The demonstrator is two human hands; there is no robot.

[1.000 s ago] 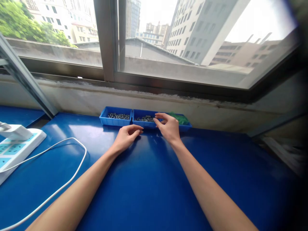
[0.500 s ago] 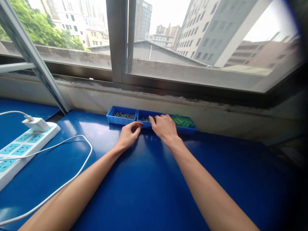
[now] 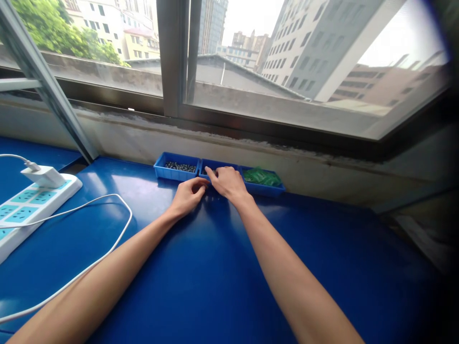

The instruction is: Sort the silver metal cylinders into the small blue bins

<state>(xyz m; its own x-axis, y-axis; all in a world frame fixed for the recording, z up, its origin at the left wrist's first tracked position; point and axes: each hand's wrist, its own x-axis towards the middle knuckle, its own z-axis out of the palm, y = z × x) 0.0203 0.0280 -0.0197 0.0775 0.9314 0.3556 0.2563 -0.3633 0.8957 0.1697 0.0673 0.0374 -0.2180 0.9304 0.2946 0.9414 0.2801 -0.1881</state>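
The largest item is the sliding window with a dark metal frame (image 3: pixel 172 57), above the far edge of the surface. The glossy blue flat surface (image 3: pixel 215 277) extends below it. A white rectangular power strip with light-blue socket panels (image 3: pixel 36 203) lies along the left side; a white flexible cable (image 3: pixel 124 229) loops beside it. Three blue rectangular plastic bins stand in a row at the far edge: left bin (image 3: pixel 168 173), middle bin (image 3: pixel 211 163), right bin (image 3: pixel 263 189).

The right hand (image 3: pixel 229 184) is over the middle bin, fingers bent downward; their opening and any grip cannot be determined. The left hand (image 3: pixel 186 197) is before the middle bin's left end, thumb and index finger curved nearly together; any held part cannot be determined.

The right bin contains green plastic-looking material (image 3: pixel 263 177). The left bin contains small grey metallic-looking parts (image 3: pixel 181 166).
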